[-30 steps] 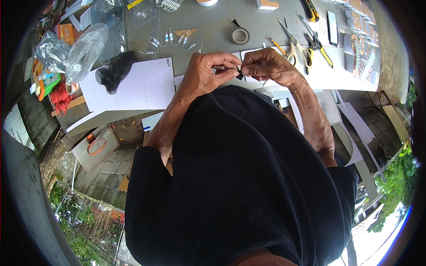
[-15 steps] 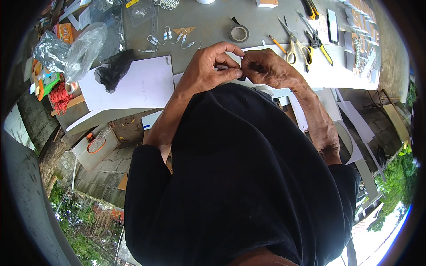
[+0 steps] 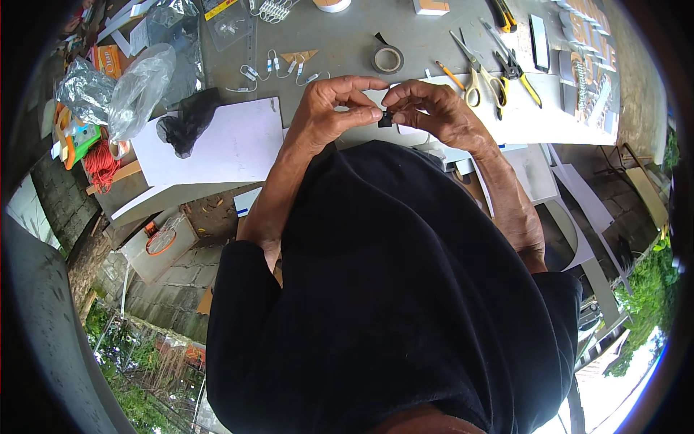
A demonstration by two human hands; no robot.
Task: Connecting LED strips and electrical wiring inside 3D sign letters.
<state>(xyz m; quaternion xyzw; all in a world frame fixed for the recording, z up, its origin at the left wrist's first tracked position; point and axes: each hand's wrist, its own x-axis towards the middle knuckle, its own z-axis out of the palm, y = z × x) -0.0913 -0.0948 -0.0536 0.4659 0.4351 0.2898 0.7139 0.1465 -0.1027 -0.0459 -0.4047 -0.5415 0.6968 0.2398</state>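
Close in front of my chest, both hands meet over a small black piece (image 3: 385, 118), which looks like a bit of tape. My left hand (image 3: 327, 114) pinches its left edge, thumb tip against it and index finger arched above. On the other side my right hand (image 3: 442, 116) has thumb and fingertips at the piece, fingers curled. A roll of dark tape (image 3: 388, 59) lies just beyond the hands, its loose end sticking up. Left of it rests a string of small white modules on wires (image 3: 276, 66), beside a brown triangular scrap (image 3: 300, 56).
Right of my hands lie a pencil (image 3: 450, 74), scissors (image 3: 477, 83), yellow-black pliers (image 3: 515, 71), a phone (image 3: 540, 43) and a utility knife (image 3: 506, 16). At left, black mesh cloth (image 3: 189, 123) sits on a white sheet (image 3: 246, 145), near plastic bags (image 3: 141, 90) and red cord (image 3: 101, 166).
My hands have drawn slightly apart, and the right fingers have loosened from a tighter curl. The black piece, mostly hidden before, now shows between my thumbs.
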